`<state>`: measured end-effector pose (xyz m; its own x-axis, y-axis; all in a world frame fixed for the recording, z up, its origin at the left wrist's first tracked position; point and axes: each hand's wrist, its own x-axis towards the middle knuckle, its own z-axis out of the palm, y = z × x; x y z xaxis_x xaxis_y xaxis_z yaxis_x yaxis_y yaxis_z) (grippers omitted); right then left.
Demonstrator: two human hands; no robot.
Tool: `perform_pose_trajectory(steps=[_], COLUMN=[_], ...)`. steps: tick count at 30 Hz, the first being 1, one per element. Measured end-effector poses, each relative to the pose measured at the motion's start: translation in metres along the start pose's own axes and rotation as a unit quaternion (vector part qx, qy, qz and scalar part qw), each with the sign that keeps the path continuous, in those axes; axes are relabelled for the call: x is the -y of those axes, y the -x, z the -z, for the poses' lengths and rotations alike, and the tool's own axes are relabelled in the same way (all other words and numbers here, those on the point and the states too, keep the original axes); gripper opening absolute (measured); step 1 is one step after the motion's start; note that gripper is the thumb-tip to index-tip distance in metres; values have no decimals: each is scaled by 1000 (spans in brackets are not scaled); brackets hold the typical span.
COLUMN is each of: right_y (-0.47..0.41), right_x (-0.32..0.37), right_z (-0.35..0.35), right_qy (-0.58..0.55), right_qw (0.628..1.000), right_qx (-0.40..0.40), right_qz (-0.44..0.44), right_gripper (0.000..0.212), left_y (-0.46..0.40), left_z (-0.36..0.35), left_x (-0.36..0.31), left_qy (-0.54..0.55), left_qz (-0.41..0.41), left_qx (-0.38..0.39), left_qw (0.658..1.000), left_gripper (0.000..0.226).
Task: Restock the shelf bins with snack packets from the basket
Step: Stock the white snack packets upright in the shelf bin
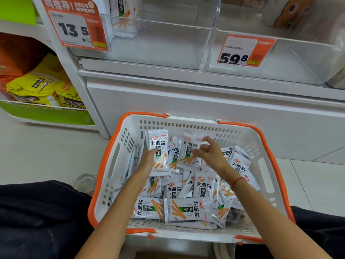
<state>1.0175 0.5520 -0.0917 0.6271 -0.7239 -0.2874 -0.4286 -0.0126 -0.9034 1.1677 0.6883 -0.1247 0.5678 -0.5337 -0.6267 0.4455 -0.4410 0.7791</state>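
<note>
Two hands inside your white basket (119, 157), your left hand (149, 158) gripping an upright snack packet (157, 144) at 11 o'clock, your right hand (211, 153) pinching another packet (188, 152) at 12, clear shelf bin (155, 43) above.

Retail shop: price tags (244, 51) hanging on clear shelf bins (149, 43) at twelve o'clock; shopping basket (119, 146) sitting below, at six.

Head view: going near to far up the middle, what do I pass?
Basket near rim → loose snack packets → left hand and right hand, each holding a packet → basket far wall → white cabinet front → clear shelf bin.
</note>
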Motion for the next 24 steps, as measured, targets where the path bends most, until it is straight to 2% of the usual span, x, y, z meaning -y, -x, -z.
perform_pose_trajectory(steps=[2,5,6,8,10,12,15,18,19,21,24], right_y=[0,5,6,8,10,13,15,15,14,14,19], right_x=[18,36,36,35,32,29,32,41,44,55,83], right_z=[12,5,-4,-21,-32,-38,-40,-39,-39,-35,-23], right_qy=[-94,-62,-44,-29,-29,5,121,129,129,126,80], right_qw=[994,981,982,994,999,999,989,987,987,989,993], right_qx=[50,182,178,102,16,-35,-63,-59,-64,-51,85], right_qz=[-11,-33,-35,-31,-27,1,52,69,73,54,0], right_gripper=[25,28,29,31,31,30,40,47,52,67,70], left_y=[1,5,8,13,11,15,16,15,17,33,57], left_z=[0,-7,-10,-16,-20,-24,-26,-23,-21,-18,-15], left_x=[-1,1,0,-1,0,-4,-4,-2,-4,-19,-51], left_qy=[-25,-45,-38,-8,27,48,78,83,88,99,125], left_qz=[-14,5,13,29,40,30,6,17,23,2,-71], left_qx=[2,28,38,42,45,54,69,80,78,67,64], left_qw=[1000,999,998,999,998,997,995,993,993,993,988], left_gripper=[50,50,48,49,60,68,84,84,80,57,24])
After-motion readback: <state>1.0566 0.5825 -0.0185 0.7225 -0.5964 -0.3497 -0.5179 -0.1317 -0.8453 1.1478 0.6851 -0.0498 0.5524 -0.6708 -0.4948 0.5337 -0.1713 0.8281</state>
